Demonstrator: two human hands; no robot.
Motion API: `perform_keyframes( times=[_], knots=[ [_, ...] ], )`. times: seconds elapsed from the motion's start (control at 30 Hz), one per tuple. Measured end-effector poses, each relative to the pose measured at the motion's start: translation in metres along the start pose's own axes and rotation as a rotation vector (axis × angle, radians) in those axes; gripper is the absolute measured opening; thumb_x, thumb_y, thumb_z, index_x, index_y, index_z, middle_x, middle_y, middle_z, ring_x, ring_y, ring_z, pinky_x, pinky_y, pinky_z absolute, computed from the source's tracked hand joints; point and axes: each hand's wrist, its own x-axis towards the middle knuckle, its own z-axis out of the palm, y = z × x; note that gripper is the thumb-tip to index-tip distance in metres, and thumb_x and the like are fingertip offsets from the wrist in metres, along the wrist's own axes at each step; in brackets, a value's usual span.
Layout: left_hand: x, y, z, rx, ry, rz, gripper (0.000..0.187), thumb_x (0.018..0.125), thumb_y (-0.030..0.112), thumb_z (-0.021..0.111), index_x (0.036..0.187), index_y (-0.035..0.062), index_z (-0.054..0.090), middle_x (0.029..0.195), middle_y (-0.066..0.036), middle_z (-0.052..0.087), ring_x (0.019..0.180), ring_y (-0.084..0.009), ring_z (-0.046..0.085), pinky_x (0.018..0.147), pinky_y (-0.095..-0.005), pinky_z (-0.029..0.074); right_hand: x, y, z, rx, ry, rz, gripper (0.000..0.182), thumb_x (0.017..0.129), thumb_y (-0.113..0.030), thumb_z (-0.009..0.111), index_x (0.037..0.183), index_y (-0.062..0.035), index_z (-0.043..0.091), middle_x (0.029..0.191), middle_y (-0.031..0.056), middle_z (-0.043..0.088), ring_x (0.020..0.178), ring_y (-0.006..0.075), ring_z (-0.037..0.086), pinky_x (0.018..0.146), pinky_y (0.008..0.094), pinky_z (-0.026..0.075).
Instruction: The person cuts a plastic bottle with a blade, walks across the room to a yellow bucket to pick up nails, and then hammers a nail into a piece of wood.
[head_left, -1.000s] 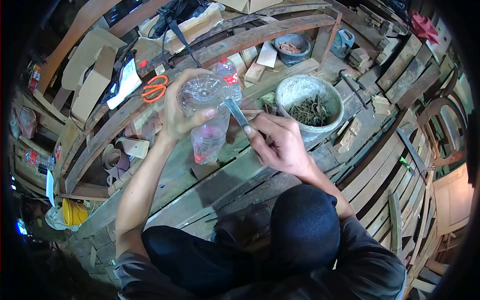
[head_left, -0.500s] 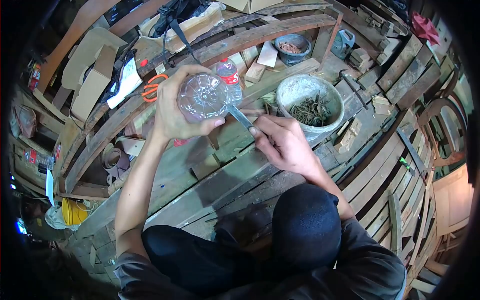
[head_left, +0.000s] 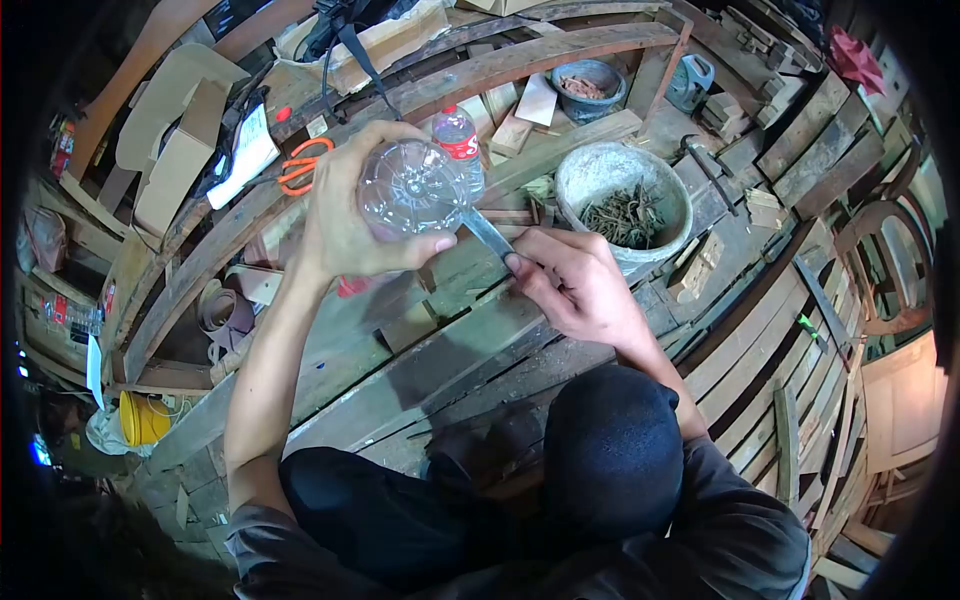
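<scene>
My left hand (head_left: 345, 225) wraps round a clear plastic bottle (head_left: 413, 185), whose ribbed base faces up toward me. A bit of red shows below that hand. In my right hand (head_left: 575, 280), thumb and fingers pinch a flat grey metal blade (head_left: 487, 234). Its far end meets the lower right edge of the bottle's base, while the near end is hidden in my fingers. Just behind stands a second clear bottle (head_left: 457, 145) with a red label. To the right of it is a grey bucket (head_left: 590, 170) holding dry, dark plant-like scraps (head_left: 625, 217).
Orange-handled scissors (head_left: 303, 168) lie left of my hand, near a cardboard box (head_left: 185, 145). A smaller bucket (head_left: 588, 113) and a hammer-like tool (head_left: 710, 175) lie farther back. Curved wooden frames (head_left: 470, 75) and planks (head_left: 755, 345) surround me. A yellow container (head_left: 145, 420) sits lower left.
The blade stays against the bottle's base, and both hands keep their grip. The bottle and both hands shift only slightly; the whole view moves a little.
</scene>
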Motion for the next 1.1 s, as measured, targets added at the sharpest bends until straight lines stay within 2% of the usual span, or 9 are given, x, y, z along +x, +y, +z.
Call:
perform_keyframes(
  times=[0.1,0.33,0.57,0.67,0.83,0.87,0.97,1.0,1.1],
  knots=[
    [-0.004,-0.013,0.009,-0.072,0.055,-0.003,0.071,0.056,0.038,0.086,0.110,-0.0009,0.061,0.100,-0.012,0.068,0.093,-0.0213,0.067,0.087,-0.0335,0.051,0.003,0.001,0.005,0.003,0.053,0.017,0.004,0.084,0.001,0.059,0.084,0.0023,0.055,0.070,0.0172,0.054,0.063,0.0360,0.057,0.057,0.0404,0.045],
    [-0.019,-0.027,0.038,-0.498,0.153,-0.299,0.056,0.072,0.032,0.081,0.110,-0.0028,0.061,0.100,-0.010,0.069,0.094,-0.0165,0.065,0.086,-0.0330,0.050,0.011,0.008,0.013,-0.045,0.148,0.058,0.002,0.083,0.003,0.058,0.081,0.0028,0.056,0.066,0.0165,0.056,0.057,0.0352,0.057,0.055,0.0390,0.046],
    [-0.028,-0.035,0.055,-0.626,0.282,-0.512,0.050,0.076,0.031,0.081,0.107,-0.0042,0.062,0.096,-0.011,0.070,0.086,-0.0141,0.066,0.080,-0.0302,0.052,0.019,0.012,0.021,-0.128,0.167,0.126,0.002,0.081,0.001,0.059,0.080,0.0020,0.058,0.069,0.0173,0.059,0.063,0.0352,0.062,0.058,0.0399,0.049],
    [-0.030,-0.042,0.063,-0.548,0.287,-0.577,0.049,0.076,0.034,0.082,0.102,-0.0040,0.064,0.092,-0.010,0.070,0.083,-0.0139,0.067,0.076,-0.0296,0.052,0.017,0.019,0.027,-0.147,0.170,0.158,0.002,0.081,0.000,0.060,0.080,0.0013,0.058,0.068,0.0169,0.059,0.063,0.0350,0.063,0.058,0.0401,0.049],
    [-0.039,-0.045,0.073,-0.572,0.206,-0.772,0.049,0.076,0.043,0.081,0.095,-0.0008,0.068,0.084,-0.007,0.071,0.076,-0.0128,0.066,0.071,-0.0293,0.052,0.010,0.031,0.032,-0.063,0.166,0.271,0.010,0.084,-0.002,0.059,0.075,0.0022,0.056,0.063,0.0154,0.055,0.054,0.0325,0.056,0.052,0.0350,0.043],
    [-0.041,-0.046,0.074,-0.547,0.186,-0.808,0.050,0.076,0.044,0.081,0.094,-0.0003,0.069,0.083,-0.006,0.071,0.075,-0.0127,0.066,0.070,-0.0293,0.051,0.008,0.035,0.034,-0.046,0.163,0.274,0.013,0.085,-0.003,0.059,0.074,0.0024,0.056,0.061,0.0132,0.054,0.052,0.0263,0.055,0.052,0.0343,0.043],
    [-0.042,-0.048,0.071,-0.521,0.029,-0.907,0.049,0.074,0.046,0.081,0.091,0.0012,0.073,0.081,-0.005,0.071,0.072,-0.0119,0.065,0.067,-0.0289,0.051,0.002,0.039,0.032,0.049,0.043,0.478,0.008,0.081,-0.004,0.061,0.077,0.0029,0.060,0.063,0.0166,0.057,0.051,0.0288,0.059,0.053,0.0355,0.046],
    [-0.043,-0.048,0.070,-0.497,-0.015,-0.926,0.049,0.075,0.046,0.080,0.093,0.0004,0.072,0.082,-0.005,0.071,0.073,-0.0124,0.065,0.068,-0.0294,0.051,0.000,0.044,0.033,0.055,0.030,0.503,0.012,0.083,-0.007,0.061,0.077,0.0033,0.060,0.062,0.0174,0.056,0.050,0.0238,0.054,0.053,0.0338,0.045],
    [-0.040,-0.048,0.068,-0.448,-0.117,-0.952,0.050,0.077,0.044,0.078,0.098,-0.0010,0.071,0.085,-0.007,0.070,0.076,-0.0135,0.065,0.069,-0.0301,0.051,-0.008,0.057,0.030,0.230,0.003,0.545,0.013,0.085,-0.007,0.060,0.078,0.0036,0.061,0.061,0.0164,0.053,0.051,0.0171,0.049,0.054,0.0326,0.044]
  ],
)
